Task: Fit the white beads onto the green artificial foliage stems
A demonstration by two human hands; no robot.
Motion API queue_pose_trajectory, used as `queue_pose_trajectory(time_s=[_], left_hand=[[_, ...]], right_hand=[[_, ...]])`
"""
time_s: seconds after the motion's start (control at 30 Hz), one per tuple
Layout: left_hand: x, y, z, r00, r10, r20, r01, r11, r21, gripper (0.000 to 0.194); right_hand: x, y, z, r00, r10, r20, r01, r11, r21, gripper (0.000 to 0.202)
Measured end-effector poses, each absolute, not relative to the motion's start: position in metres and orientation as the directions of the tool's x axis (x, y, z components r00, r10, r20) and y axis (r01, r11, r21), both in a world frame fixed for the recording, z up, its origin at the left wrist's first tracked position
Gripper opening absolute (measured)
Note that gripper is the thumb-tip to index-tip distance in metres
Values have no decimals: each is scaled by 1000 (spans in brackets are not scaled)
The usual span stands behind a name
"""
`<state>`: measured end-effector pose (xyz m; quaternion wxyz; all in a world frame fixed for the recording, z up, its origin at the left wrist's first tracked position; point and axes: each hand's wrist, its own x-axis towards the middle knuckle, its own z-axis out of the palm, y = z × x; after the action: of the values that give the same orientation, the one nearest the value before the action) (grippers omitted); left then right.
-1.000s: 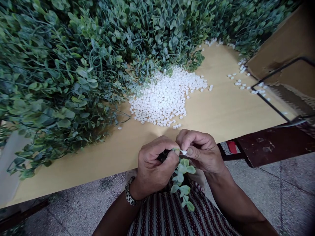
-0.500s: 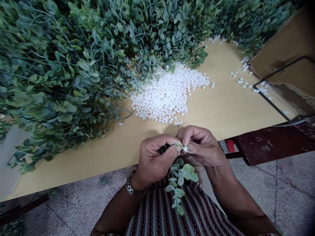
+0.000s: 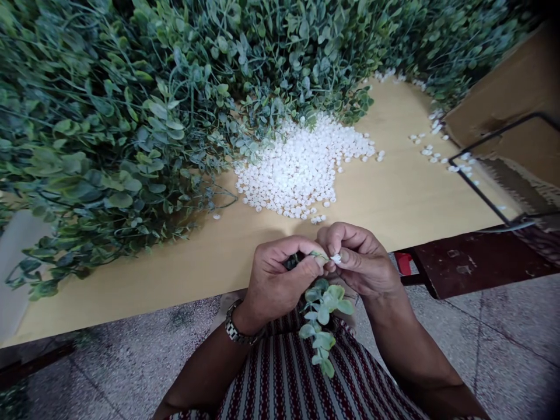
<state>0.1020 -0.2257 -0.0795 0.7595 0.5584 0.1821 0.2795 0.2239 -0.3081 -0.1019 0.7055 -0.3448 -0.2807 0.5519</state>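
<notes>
My left hand [image 3: 286, 274] pinches the thin green stem of an artificial leaf sprig [image 3: 322, 315] between thumb and forefinger. The sprig's pale green leaves hang below my hands, over my striped clothing. Close against it, my right hand [image 3: 361, 256] grips a small white plastic bead [image 3: 336, 258] with its fingertips. Stem tip and bead meet between the two hands; whether the stem is inside the bead is too small to tell. Just beyond my hands, a pile of similar white beads [image 3: 293, 169] lies on the table.
A large heap of artificial greenery [image 3: 131, 116] covers the far and left side of the table [image 3: 406, 192]. At right stands a torn cardboard box [image 3: 511, 87] beside a black metal frame [image 3: 481, 195], with loose beads near it. A dark red bench [image 3: 476, 262] is below the table's right edge.
The bead in my right fingers has shifted slightly right and up, and now sits a little farther from my left thumb. Both hands keep their grips; the view has moved slightly.
</notes>
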Motion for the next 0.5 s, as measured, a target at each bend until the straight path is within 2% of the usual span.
queue_pose_trajectory(time_s=[0.27, 0.5], left_hand=[[102, -226, -75, 752, 655, 71, -184, 106, 977, 17], [98, -224, -75, 793, 597, 117, -160, 20, 987, 15]], right_hand=[[224, -308, -101, 219, 974, 64, -554, 178, -813, 6], [227, -309, -103, 183, 976, 121, -495, 197, -846, 4]])
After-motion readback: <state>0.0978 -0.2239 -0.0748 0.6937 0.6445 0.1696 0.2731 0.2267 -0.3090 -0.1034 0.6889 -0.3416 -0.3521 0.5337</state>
